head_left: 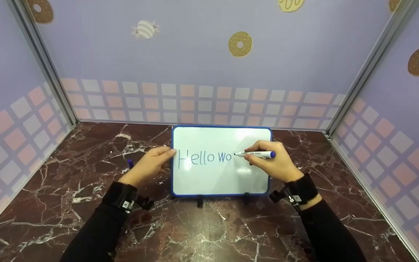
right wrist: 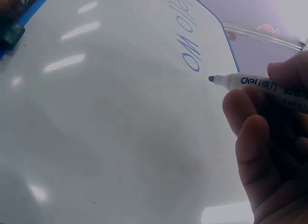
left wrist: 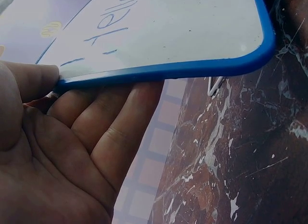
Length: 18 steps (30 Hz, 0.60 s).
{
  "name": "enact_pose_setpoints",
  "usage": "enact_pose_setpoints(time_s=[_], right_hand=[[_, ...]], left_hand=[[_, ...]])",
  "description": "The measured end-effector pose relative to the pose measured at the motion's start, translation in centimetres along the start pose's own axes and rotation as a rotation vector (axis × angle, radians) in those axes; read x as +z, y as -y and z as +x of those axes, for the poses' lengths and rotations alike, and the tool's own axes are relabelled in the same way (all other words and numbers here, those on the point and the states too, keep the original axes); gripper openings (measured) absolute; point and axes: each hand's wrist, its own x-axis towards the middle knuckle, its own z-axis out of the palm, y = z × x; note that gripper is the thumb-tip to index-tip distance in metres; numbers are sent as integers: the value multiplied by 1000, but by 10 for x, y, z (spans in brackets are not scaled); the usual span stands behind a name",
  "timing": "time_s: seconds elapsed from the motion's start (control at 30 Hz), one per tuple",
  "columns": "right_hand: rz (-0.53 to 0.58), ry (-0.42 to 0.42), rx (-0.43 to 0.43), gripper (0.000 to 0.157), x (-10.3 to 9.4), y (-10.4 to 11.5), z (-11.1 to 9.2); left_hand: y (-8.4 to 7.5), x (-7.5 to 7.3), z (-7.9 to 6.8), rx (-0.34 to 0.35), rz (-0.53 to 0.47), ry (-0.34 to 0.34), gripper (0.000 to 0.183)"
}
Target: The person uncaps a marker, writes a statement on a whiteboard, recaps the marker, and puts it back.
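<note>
A whiteboard (head_left: 209, 180) with a blue frame stands on the table, and "Hello wo" is written on it in blue. My left hand (head_left: 150, 163) grips its left edge. In the left wrist view the thumb lies at the front and the fingers (left wrist: 127, 118) reach behind the frame. Between the thumb and fingers of my right hand (head_left: 276, 162) is a white whiteboard marker (head_left: 256, 154) with a blue end. Its dark uncapped tip points at the board just right of the "o"; whether it touches, I cannot tell.
A blue marker cap (head_left: 130, 163) stands on the dark marbled table (head_left: 86, 218), partly behind my left hand. Black feet (head_left: 200, 201) show at the board's bottom edge. Patterned wall panels (head_left: 195, 65) enclose the back and both sides.
</note>
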Motion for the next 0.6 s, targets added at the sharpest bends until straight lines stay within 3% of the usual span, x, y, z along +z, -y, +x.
enact_pose_setpoints(time_s=[0.4,0.6], right_hand=[[-1,4,-30,11,2,-3,0],[3,28,-5,10,1,-2,0]], left_hand=[[0,1,0,7,-7,8,38],[0,1,-1,-4,-2,-1,37]])
